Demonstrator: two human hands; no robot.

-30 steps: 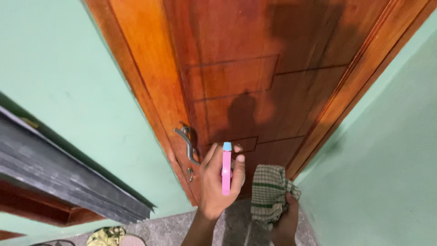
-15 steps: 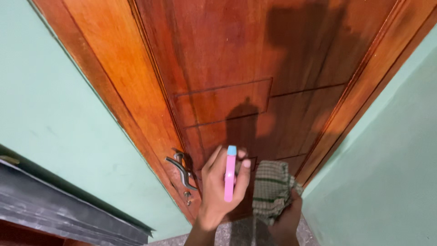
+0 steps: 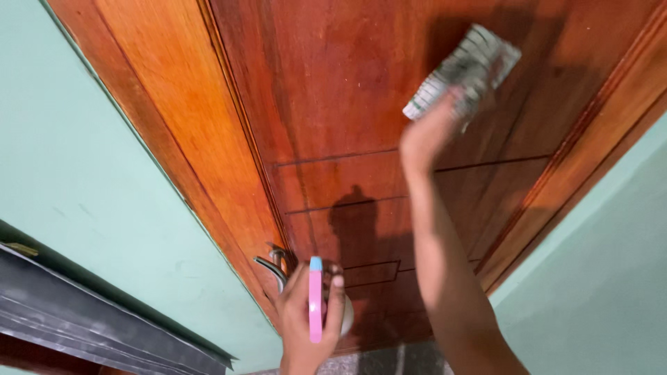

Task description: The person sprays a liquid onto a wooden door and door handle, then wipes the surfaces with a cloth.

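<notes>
Mint-green walls [image 3: 83,160] frame the scene on both sides, and between them a reddish-brown wooden door [image 3: 333,90] fills the middle and top of the frame, tilted so that its frame [image 3: 174,118] runs from the upper left down toward the lower centre. Thin grooves cut rectangular panels into the wood across the middle. At the lower left I see a dark grey ledge [image 3: 90,312] slanting out from the wall.

From where I watch, my right hand [image 3: 431,132] is raised to the upper right of the frame and clenched around a checked cloth [image 3: 465,69], grey-green and white, which it presses flat against the door. The hand and cloth are blurred, so I cannot make out the fingers one by one. The forearm runs down from it to the bottom edge, right of centre.

My left hand [image 3: 309,319] sits at the lower centre, gripping a bottle [image 3: 316,302] with a pink strip and a light blue tip [image 3: 316,264] that points up. The thumb and fingers wrap around both sides of it, and a pale rounded body shows just behind the fingers on the right. Just to the upper left of this hand, the metal door handle [image 3: 272,266] sticks out from the door edge, near the hand but not touching it.

Shadows of the bottle and of the arm fall on the wood, one just above the left hand, the other darker patch around the cloth.
</notes>
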